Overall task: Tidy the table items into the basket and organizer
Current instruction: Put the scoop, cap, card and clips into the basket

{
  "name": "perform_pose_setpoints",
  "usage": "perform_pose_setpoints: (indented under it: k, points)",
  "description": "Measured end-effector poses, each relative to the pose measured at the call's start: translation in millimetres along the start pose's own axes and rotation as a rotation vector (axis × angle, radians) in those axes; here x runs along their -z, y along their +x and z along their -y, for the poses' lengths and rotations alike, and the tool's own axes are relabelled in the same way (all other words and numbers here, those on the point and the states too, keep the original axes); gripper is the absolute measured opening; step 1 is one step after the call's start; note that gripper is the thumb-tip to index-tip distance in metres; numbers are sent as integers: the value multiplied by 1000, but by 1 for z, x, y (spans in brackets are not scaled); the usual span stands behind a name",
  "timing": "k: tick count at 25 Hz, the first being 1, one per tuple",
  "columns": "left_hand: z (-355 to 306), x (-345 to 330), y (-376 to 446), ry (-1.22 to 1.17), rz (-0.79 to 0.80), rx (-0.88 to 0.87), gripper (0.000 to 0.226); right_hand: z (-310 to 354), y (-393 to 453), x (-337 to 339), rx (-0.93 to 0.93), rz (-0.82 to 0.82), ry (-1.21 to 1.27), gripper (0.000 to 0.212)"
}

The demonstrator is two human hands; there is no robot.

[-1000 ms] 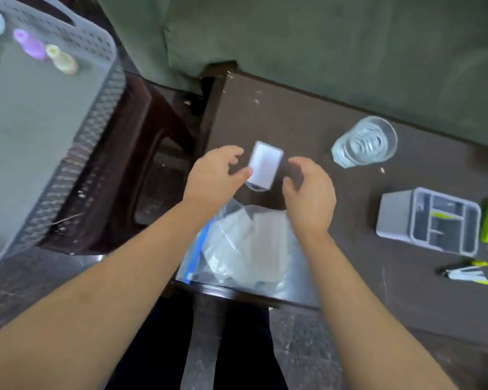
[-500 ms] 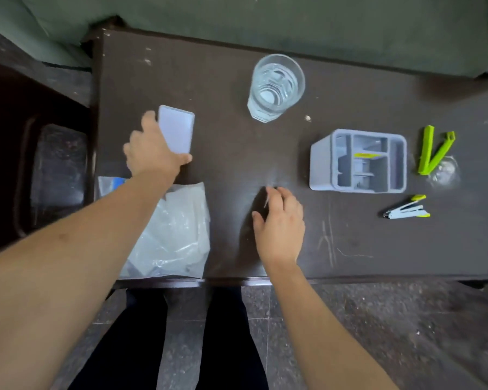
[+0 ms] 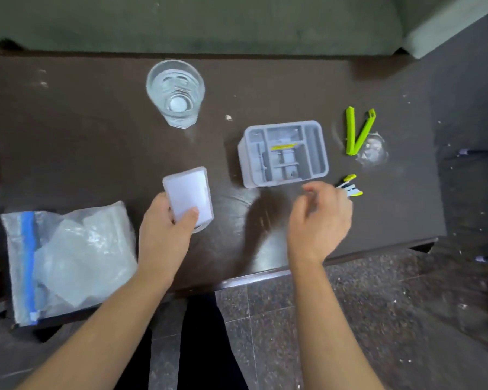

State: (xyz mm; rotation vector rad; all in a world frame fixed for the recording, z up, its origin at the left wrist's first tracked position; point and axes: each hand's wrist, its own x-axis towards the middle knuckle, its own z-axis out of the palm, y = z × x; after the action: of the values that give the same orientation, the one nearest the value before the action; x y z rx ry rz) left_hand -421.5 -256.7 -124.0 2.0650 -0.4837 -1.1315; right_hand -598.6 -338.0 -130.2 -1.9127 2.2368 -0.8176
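No readable text, label, brand, number or sign shows on anything in view.

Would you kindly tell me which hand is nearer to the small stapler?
Right. The right hand reaches beside the small stapler, fingertips almost touching it; the left hand is far across, holding the white box.

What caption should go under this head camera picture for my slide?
Left hand grips a white box while the right hand reaches toward a small stapler beside the gray organizer.
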Motion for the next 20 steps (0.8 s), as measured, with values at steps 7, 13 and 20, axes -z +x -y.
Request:
perform_pose_setpoints:
  k: [7, 13, 20]
  points:
    - [-20, -38, -5, 53, -32, -61, 28, -70, 57, -22, -635, 237, -94, 69]
    - [-22, -48, 1, 58, -164, -105, 25, -91, 85, -30, -806, 310, 104, 78]
    - [-30, -42, 10, 108, -236, -125, 19, -90, 171, -36, -617, 223, 57, 29]
